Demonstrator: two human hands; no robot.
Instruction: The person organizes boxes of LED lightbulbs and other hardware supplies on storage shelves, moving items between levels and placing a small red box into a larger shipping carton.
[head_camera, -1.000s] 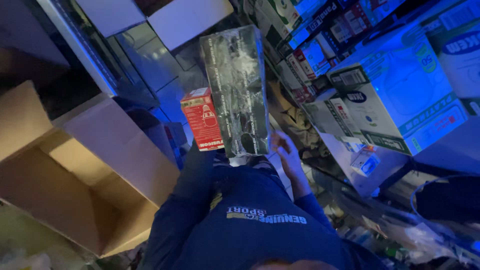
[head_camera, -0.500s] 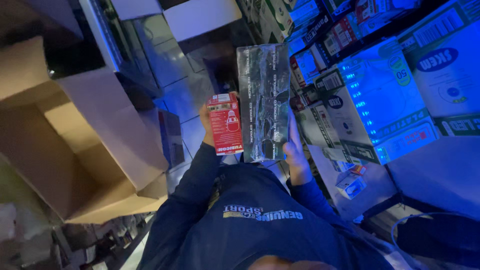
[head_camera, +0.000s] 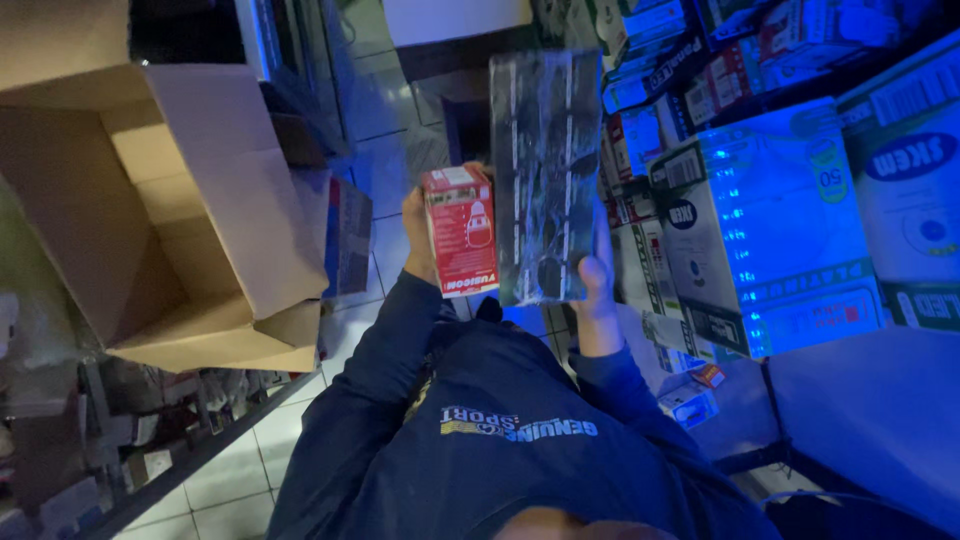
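Blue light washes a tiled floor (head_camera: 395, 110) crowded with stock: printed cartons (head_camera: 765, 230) stacked at the right, 1 open cardboard box (head_camera: 190, 215) at the left. The left hand (head_camera: 420, 235) wraps its fingers around a small red box (head_camera: 461, 231), rigid with crisp corners. The right hand (head_camera: 597, 290) pinches the lower edge of a long flat packet (head_camera: 543, 180) in glossy, crinkled clear film, held upright beside the red box. Supporting that floppy packet further up would probably steady it.
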